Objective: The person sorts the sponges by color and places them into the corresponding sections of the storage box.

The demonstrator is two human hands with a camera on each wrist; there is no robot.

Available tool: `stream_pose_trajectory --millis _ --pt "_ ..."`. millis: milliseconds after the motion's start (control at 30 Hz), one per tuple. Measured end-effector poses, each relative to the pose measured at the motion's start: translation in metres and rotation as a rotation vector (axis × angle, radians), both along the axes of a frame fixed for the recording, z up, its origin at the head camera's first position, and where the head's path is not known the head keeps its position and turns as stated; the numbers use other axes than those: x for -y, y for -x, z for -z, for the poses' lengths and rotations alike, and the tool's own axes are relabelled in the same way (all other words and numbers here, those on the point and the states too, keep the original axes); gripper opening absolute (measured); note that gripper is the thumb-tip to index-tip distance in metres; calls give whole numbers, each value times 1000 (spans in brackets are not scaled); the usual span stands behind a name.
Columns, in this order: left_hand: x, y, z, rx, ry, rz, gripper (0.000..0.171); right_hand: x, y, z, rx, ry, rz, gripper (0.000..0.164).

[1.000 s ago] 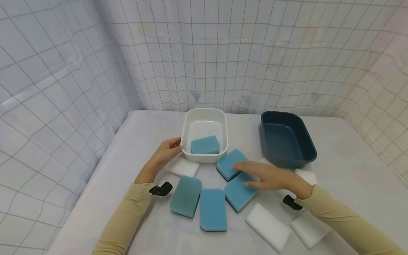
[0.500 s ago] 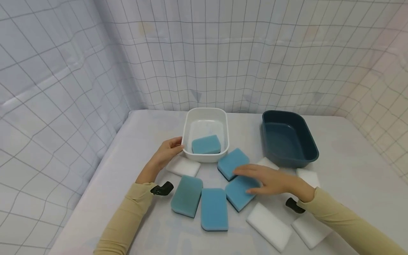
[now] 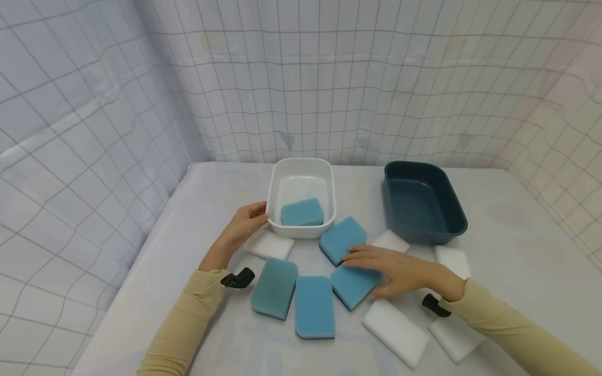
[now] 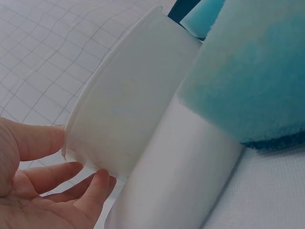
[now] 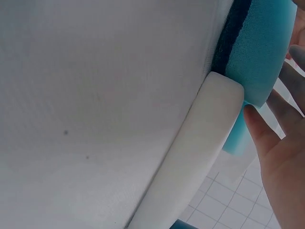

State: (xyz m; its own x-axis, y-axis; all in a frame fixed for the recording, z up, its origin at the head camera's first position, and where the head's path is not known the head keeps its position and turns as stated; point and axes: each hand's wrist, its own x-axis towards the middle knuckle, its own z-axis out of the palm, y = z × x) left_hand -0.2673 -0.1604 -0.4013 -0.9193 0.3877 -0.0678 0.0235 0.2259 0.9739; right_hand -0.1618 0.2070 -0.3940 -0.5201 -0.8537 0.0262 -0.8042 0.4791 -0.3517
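Observation:
My left hand (image 3: 245, 225) holds the near left corner of a white tub (image 3: 334, 180), thumb at the rim and fingers against the outer wall (image 4: 128, 90). A light blue sponge (image 3: 302, 213) lies inside the tub. Over a blue sponge with a dark underside (image 3: 354, 286), my right hand (image 3: 395, 269) spreads its fingers, thumb low by the near right edge. In the right wrist view the thumb tip is right at the corner of this sponge (image 5: 259, 52). Another blue sponge (image 3: 342, 239) lies just beyond the right fingertips.
A dark blue tub (image 3: 416, 209) stands at the back right. Two more sponges, one teal (image 3: 275, 288) and one blue (image 3: 314, 307), lie nearer the front. Several white sponges lie around, one by the white tub (image 3: 269, 245), another at front right (image 3: 396, 333). Gridded cloth (image 3: 301, 83) walls the table.
My right hand has come slightly nearer over the blue sponge, its thumb moving from the sponge's top to its near right edge. My left hand stays at the white tub.

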Motion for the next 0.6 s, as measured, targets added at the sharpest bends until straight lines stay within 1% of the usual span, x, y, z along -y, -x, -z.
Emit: stream_pose_trajectory --millis 167,267,400,467,533,600 --pt "1 0 1 -2 3 3 53 1 0 1 -16 -11 2 72" --pt "1 -1 1 -5 -5 9 53 1 0 3 -73 8 -27 72" --pt "1 -2 -2 -12 -10 13 53 1 3 6 -172 32 -63 72" --pt "1 -2 -2 -13 -5 9 53 0 3 7 -197 35 -71 72" --pt "1 -2 -3 -16 2 7 53 0 3 7 -203 35 -75 72" --pt "1 -2 -3 -19 10 7 52 0 3 6 -190 34 -72 71"
